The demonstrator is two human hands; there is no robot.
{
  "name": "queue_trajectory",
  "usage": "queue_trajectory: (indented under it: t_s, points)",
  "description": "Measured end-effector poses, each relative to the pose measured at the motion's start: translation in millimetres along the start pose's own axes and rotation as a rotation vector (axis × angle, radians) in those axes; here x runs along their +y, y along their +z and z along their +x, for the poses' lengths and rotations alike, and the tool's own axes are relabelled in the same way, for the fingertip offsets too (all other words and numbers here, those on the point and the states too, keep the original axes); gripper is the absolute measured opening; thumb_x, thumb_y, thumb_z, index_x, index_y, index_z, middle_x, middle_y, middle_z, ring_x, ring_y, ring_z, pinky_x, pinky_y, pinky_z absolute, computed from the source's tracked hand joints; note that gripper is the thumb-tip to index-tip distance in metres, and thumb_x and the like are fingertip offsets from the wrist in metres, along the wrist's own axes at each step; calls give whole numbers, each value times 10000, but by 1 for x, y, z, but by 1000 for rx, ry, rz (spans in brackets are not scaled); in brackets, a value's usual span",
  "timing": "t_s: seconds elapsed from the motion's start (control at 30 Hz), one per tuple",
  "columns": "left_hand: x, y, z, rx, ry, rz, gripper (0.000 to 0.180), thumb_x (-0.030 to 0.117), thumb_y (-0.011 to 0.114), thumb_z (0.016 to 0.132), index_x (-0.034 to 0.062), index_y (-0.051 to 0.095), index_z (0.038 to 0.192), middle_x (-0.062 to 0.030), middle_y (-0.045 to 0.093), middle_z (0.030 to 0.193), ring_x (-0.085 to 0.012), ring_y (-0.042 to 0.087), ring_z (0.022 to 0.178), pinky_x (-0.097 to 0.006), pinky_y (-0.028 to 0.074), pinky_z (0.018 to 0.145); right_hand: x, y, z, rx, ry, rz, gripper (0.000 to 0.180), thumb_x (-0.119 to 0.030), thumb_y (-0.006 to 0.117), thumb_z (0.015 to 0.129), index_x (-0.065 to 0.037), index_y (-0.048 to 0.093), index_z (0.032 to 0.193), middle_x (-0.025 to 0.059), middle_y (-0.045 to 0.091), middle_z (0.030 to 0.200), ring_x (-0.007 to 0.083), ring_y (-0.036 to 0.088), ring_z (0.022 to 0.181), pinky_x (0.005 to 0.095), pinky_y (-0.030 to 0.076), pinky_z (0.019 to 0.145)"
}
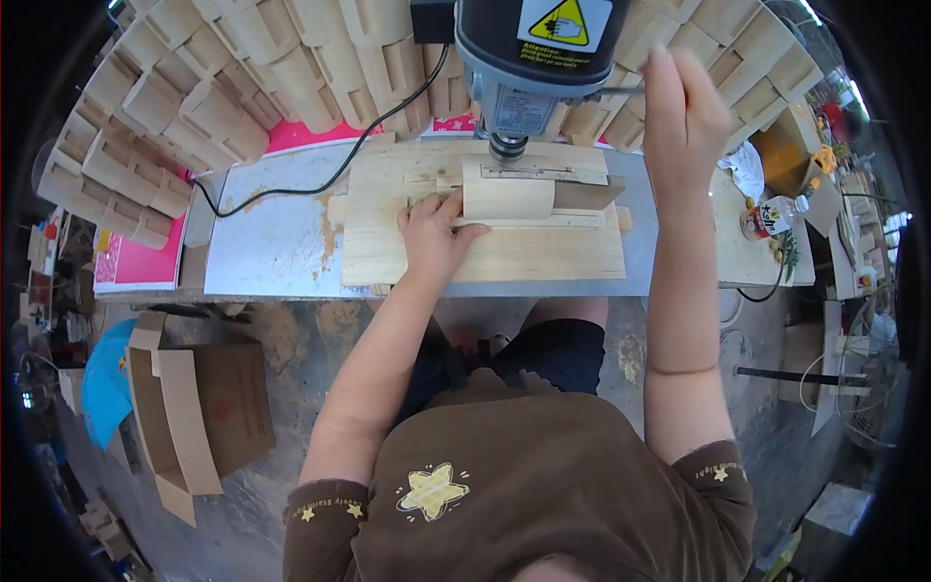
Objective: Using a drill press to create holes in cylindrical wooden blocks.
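A drill press [524, 87] with a dark motor housing stands over the bench, its chuck [507, 147] pointing down at a pale, curved wooden piece [509, 194]. That piece lies in a jig on a flat wooden board [485, 257]. At its left end, my left hand [436, 233] holds it, thumb along the near edge and fingers against the end. My right hand [687, 112] is raised to the right of the drill press, closed around its lever [621, 91]; the lever's end is hidden in the fist. A brownish flat strip [592, 194] extends from the piece's right side.
Stacks of similar wooden pieces [223, 116] line the back of the bench. A black cord [359, 145] crosses the bench's left side. A bottle [774, 215] stands at the right. An open cardboard box [208, 403] is on the floor at the left.
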State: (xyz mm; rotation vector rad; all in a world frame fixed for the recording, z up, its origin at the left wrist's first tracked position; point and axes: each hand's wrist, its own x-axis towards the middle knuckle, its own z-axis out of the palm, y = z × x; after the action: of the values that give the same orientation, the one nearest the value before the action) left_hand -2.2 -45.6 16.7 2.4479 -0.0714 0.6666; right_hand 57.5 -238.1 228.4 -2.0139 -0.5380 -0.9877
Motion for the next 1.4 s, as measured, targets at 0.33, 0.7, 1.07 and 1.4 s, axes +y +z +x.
queue_trajectory:
  t_s: [0.33, 0.7, 1.07, 1.4]
  points:
    - [-1, 3, 1, 2, -8, -52, 503, 301, 796, 609, 121, 655, 1057, -13, 584, 790, -200, 546, 838, -386, 311, 835, 49, 26, 47, -130, 128, 148, 303, -277, 480, 943, -1, 605, 959, 101, 591, 756, 156, 576, 719, 288, 443, 670]
    - [-14, -3, 5, -122, -144, -281, 469, 275, 809, 588, 105, 676, 1003, -38, 589, 841, -204, 547, 887, -427, 267, 892, 94, 1, -112, -674, 53, -108, 253, -168, 592, 849, -53, 585, 1074, 156, 589, 982, 333, 517, 966, 418, 389, 896]
    - [-54, -159, -48, -37, -194, -491, 224, 48, 766, 626, 27, 674, 829, -6, 563, 750, -92, 493, 679, -237, 385, 602, 77, -19, -132, -647, -29, -161, 263, -104, 672, 724, -74, 607, 977, 85, 578, 910, 294, 520, 933, 413, 371, 892]
    - [2, -151, -41, 12, -883, -912, 303, 272, 716, 784, -12, 641, 713, -14, 575, 620, -56, 453, 520, -215, 328, 478, 53, -13, -137, -707, -71, -102, 289, -107, 687, 700, -61, 604, 974, 97, 573, 903, 305, 514, 906, 404, 395, 846]
